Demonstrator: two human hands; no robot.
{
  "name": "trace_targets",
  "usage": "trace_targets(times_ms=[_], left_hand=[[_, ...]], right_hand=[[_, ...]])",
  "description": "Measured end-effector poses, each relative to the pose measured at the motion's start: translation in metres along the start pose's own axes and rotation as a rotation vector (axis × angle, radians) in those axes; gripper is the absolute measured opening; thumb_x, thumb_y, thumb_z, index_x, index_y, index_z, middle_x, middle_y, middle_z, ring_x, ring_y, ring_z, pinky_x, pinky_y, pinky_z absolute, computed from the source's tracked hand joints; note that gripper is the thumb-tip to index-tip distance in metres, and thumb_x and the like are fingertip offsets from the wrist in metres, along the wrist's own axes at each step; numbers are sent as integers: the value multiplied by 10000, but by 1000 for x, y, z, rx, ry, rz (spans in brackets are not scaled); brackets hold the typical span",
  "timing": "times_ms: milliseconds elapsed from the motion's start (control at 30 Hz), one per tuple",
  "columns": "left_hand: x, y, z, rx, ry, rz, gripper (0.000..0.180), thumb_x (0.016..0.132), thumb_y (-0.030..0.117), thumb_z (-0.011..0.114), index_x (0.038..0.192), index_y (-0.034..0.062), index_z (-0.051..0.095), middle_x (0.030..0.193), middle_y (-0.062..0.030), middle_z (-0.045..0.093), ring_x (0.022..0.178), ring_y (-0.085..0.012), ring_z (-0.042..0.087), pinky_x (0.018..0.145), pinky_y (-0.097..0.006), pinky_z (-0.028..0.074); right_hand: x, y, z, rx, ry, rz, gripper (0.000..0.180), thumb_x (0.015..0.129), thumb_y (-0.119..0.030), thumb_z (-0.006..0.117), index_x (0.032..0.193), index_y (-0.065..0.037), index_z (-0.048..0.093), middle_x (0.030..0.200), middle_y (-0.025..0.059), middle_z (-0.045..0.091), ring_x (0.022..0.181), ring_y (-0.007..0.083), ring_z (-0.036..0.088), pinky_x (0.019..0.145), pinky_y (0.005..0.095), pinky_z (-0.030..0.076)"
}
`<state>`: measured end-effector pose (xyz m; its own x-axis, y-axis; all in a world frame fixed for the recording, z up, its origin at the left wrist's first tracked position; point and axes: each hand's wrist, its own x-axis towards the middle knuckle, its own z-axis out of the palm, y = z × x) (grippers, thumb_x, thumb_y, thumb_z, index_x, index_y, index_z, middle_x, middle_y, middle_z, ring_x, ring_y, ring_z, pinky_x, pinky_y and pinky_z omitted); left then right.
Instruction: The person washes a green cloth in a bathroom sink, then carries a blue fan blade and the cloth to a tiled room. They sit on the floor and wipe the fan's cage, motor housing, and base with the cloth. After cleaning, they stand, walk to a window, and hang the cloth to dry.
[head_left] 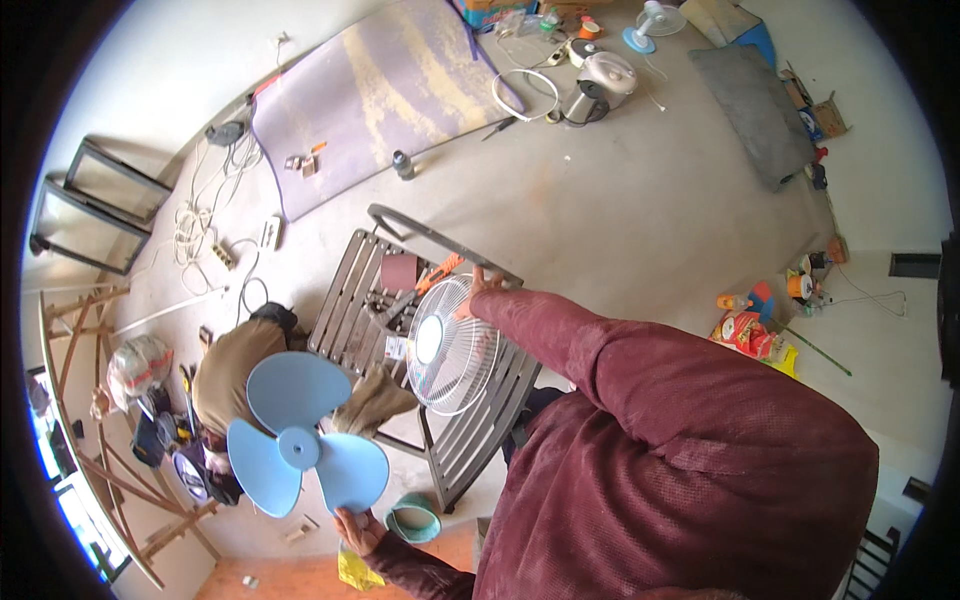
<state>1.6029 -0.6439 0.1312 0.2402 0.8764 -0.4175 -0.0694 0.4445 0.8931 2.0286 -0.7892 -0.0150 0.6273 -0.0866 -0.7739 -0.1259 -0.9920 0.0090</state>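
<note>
My left hand [360, 531], low in the view, pinches the tip of one blade of a light-blue three-bladed fan blade [297, 449], held up with its hub facing me. My right hand [483, 290] grips the upper edge of a round white wire fan guard [465, 352] with a pale disc at its centre. The guard stands tilted over a dark slatted metal chair [480, 425]. Beside it on the slats lie an orange-handled tool [437, 274] and a dark-red cylindrical thing [398, 271]. The guard hides part of the seat.
An olive-brown cloth shape [235, 372] sits behind the fan blade, partly hidden. Below it stands a teal bucket [413, 519]. A worn purple mat [370, 100], tangled white cables [195, 225], a kettle [585, 102] and a grey cushion [752, 115] lie farther off.
</note>
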Motion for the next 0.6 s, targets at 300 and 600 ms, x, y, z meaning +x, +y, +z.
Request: trace_targets(times_ms=[300, 600], left_hand=[[37, 52, 23, -185, -169, 212, 482, 885, 263, 599, 1268, 7, 458, 1237, -135, 526, 1163, -252, 487, 964, -394, 423], [4, 164, 239, 54, 86, 720, 424, 867, 240, 610, 1189, -9, 494, 1107, -130, 575, 1018, -236, 550, 878, -361, 468]], right_hand=[[2, -42, 17, 1145, -986, -158, 160, 809, -155, 643, 704, -78, 550, 574, 4, 511, 453, 131, 435, 447, 309, 411], [-90, 108, -292, 1609, -1126, -758, 392, 796, -111, 689, 1132, -126, 486, 905, 87, 668, 479, 62, 478, 447, 237, 407]])
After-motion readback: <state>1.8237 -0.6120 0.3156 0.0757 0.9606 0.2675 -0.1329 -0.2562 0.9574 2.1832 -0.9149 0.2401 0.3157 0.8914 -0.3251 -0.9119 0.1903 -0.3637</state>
